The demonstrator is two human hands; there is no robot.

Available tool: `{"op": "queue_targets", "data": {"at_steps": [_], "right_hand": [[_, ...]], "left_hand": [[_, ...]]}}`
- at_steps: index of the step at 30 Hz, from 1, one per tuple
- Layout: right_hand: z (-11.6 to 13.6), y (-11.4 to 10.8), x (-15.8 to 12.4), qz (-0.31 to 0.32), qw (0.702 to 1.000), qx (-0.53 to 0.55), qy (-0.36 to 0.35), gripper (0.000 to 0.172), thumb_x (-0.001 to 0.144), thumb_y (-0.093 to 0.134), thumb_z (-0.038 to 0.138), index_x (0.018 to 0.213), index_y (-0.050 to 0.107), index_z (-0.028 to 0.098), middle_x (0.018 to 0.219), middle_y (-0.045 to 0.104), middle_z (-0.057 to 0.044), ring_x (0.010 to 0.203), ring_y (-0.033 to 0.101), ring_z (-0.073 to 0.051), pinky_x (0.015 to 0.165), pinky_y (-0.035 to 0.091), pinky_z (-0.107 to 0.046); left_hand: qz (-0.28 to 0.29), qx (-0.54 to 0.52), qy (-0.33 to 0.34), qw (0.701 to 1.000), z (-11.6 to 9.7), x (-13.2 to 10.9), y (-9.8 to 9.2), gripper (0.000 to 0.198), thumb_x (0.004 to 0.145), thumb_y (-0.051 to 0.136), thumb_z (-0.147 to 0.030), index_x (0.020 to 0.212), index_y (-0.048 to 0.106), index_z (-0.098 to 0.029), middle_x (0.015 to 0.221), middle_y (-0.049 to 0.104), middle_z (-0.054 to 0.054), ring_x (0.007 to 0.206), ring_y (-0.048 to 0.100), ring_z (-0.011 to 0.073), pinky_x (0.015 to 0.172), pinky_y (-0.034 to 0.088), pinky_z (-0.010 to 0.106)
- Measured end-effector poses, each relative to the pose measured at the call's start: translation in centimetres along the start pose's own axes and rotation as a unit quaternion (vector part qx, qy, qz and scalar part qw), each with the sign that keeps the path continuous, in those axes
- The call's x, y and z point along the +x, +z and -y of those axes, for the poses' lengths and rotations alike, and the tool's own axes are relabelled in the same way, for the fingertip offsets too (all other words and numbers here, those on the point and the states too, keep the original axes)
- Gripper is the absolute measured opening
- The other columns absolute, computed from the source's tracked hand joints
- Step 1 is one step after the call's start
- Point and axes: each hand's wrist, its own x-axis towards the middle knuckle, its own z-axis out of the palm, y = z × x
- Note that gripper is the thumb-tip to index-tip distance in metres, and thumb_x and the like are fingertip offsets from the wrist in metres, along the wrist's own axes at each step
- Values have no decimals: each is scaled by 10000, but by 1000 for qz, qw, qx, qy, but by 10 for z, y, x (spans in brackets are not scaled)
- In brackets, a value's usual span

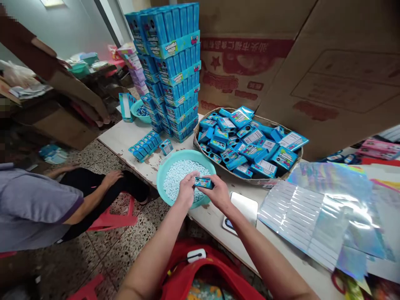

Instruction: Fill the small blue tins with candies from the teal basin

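A small blue candy box (203, 182) is held between my two hands, above a turquoise basin (160, 175). My left hand (187, 188) pinches the box's left end; my right hand (219, 192) grips its right end. White candy pellets (175, 177) fill much of the basin below. Just behind and to the right, an oval basket (196, 139) is heaped with similar blue boxes (250, 139). One lone blue box (166, 146) stands on the table by the basin's far rim. Whether the held box's flap is open I cannot make out.
A tall stack of packed blue cartons (178, 75) rises behind the basin. A white digital scale (242, 210) lies right of my hands, beside shiny holographic sheets (300, 216). Large cardboard boxes (250, 54) wall off the back. At left, a seated person (37, 204) sits near the table.
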Motion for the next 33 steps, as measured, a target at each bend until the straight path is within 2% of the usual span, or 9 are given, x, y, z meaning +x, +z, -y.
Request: {"op": "queue_targets", "data": {"at_steps": [4,8,11,14,17,21,24,27,33], "right_hand": [[4,10,-2,-20,999,32,-1,350,699,719,380,991,666,194,892,640,-60,862,614,-243,786,479,-365],[1,20,-6,-32,994,108,4,357,697,704,432,965,677,196,928,664,-66,887,623,-248,816,486,-370],[3,24,-7,-66,985,160,19,396,681,713,453,979,673,196,963,669,-71,916,620,-255,832,487,-372],[11,21,-7,-84,975,201,39,417,646,740,450,964,675,188,970,669,-75,914,620,-259,849,483,-384],[17,10,-14,-99,971,208,71,429,619,759,446,949,679,183,961,671,-77,904,622,-262,850,479,-393],[1,-18,-44,-122,968,197,94,433,643,741,431,990,658,185,943,677,-64,855,627,-237,794,490,-365],[-34,-43,-78,-167,964,165,126,436,654,731,422,1008,629,188,958,670,-54,846,625,-216,779,495,-343],[-77,-59,-109,-200,963,97,152,401,673,708,418,992,623,191,978,660,-55,881,618,-219,808,487,-352],[-128,-60,-133,-222,958,36,178,391,699,674,443,998,624,196,977,649,-66,918,604,-236,855,473,-393]], "left_hand": [[-3,266,131,955,-7,-2,-10,309,774,570,-227,1056,688,-186,1170,647,104,1165,547,270,1076,342,443],[105,492,223,835,-27,-8,-14,406,790,485,-143,1159,655,-135,1290,566,139,1224,504,303,1084,349,459],[173,561,274,762,-48,-16,-8,439,843,444,-156,1258,588,-139,1361,502,128,1264,466,289,1095,343,418],[195,522,288,779,-60,-22,6,408,912,390,-241,1267,585,-202,1341,531,83,1255,481,256,1116,310,398],[183,424,255,849,-61,-21,15,377,909,431,-327,1210,625,-208,1260,601,81,1194,538,248,1085,355,407],[105,346,216,907,-51,-1,-5,438,929,344,-350,1270,536,-152,1304,550,132,1233,491,246,1061,353,450],[5,514,191,836,-27,27,-43,394,798,547,-254,1179,583,-161,1352,494,132,1326,366,289,1104,256,492],[27,625,162,763,5,45,-80,424,734,595,-244,1146,588,-145,1334,491,148,1329,346,316,1103,254,499],[30,648,203,734,37,37,-107,386,791,504,-378,1094,602,-160,1192,568,130,1212,468,282,1058,349,451]]}}
